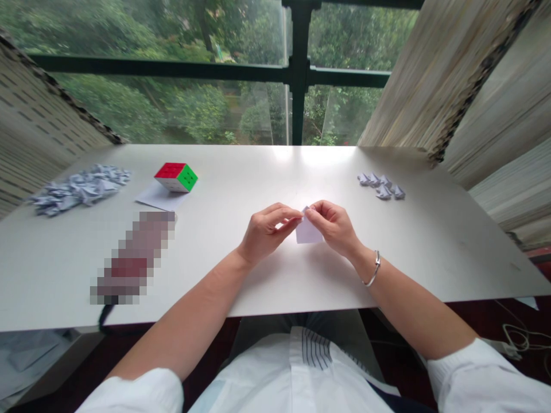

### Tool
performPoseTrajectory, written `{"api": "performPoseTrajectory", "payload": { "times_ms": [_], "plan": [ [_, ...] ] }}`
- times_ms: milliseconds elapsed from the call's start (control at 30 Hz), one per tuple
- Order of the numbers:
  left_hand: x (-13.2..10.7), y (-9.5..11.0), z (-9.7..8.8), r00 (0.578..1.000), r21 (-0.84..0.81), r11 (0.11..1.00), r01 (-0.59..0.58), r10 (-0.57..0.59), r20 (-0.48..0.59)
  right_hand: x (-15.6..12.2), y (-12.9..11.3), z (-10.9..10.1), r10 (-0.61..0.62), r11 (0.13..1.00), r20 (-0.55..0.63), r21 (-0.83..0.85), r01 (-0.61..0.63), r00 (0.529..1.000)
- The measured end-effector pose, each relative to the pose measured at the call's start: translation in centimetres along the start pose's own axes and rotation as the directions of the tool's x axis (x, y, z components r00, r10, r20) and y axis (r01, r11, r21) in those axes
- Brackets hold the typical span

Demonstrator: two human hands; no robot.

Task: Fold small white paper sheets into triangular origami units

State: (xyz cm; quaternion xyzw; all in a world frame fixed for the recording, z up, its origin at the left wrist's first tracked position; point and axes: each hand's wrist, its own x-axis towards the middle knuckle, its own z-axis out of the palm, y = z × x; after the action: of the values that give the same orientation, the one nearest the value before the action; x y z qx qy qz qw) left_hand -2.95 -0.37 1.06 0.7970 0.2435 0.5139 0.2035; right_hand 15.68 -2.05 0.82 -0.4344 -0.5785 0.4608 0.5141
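Just above the white table, both hands pinch a small white sheet of paper (308,232) near its upper edge. My left hand (272,228) closes its thumb and fingers on the paper's upper left. On the upper right, my right hand (334,225) grips it between thumb and curled forefinger; a silver bracelet circles that wrist. The paper's lower part hangs between the hands, with a straight bottom edge. My fingers hide its upper corners, so I cannot tell how it is folded there.
Several small folded paper pieces (382,186) sit at the back right of the table (413,246). At the far left lies a heap of folded papers (81,188). A puzzle cube (176,177) rests on white sheets (157,198); a blurred-out object (133,258) lies nearer me. A window stands behind.
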Motion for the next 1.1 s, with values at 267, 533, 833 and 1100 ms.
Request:
{"api": "performPoseTrajectory", "payload": {
  "times_ms": [267,533,833,1100],
  "plan": [
    [-0.2,0.2,0.9,0.932,-0.226,0.911,0.346,-0.36,-0.024,-0.1,0.0,0.2,-0.024,0.999,0.014,-0.043,0.025,1.0],
    [-0.1,0.5,1.9,0.795,-0.564,0.638,0.524,-0.605,0.055,-0.2,0.0,0.3,-0.057,0.995,0.008,-0.077,0.057,0.998],
    [0.2,1.0,1.9,0.76,-0.619,0.597,0.51,-0.65,-0.001,-0.2,-0.1,0.4,-0.078,0.995,0.025,-0.064,0.08,0.997],
    [0.3,0.9,1.9,0.778,-0.643,0.608,0.466,-0.627,-0.03,-0.2,-0.2,0.5,-0.066,0.997,0.025,-0.035,0.067,0.998]
  ]
}}
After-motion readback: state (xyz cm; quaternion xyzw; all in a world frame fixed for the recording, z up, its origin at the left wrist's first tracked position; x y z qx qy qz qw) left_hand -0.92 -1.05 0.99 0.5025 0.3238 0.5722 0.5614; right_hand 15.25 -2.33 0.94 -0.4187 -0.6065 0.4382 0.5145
